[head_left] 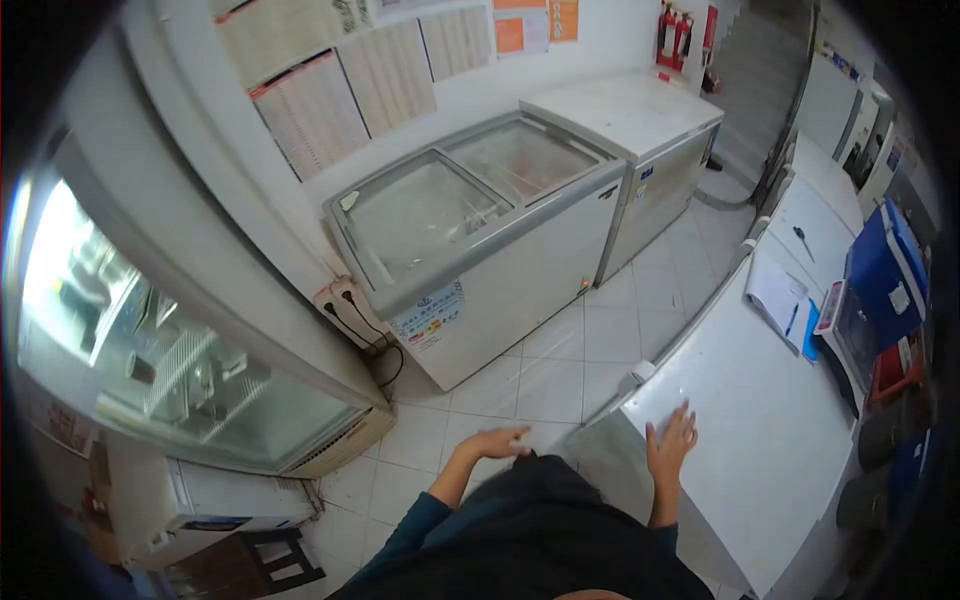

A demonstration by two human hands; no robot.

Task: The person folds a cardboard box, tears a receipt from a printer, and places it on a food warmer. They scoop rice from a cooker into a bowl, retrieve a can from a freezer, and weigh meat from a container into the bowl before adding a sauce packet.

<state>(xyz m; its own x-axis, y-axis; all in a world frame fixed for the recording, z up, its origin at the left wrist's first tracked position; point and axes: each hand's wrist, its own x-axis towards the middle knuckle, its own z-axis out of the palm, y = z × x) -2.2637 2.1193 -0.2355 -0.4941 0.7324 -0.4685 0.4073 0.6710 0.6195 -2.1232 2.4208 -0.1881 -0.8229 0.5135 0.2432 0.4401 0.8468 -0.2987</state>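
Note:
My left hand hangs over the tiled floor in front of my body, its fingers loosely apart and nothing in them. On the right, my right hand is at the near corner of a white freezer top, fingers spread and empty; whether it touches the surface I cannot tell. Farther along that top lie an open notebook with a blue pen on it and a scale. A dark pen-like object rests beyond the notebook.
A glass-topped chest freezer stands ahead, beside a closed white one. A lit glass-door fridge is on the left. Blue cooler box at right; cables hang near the wall socket. Stairs rise at the back.

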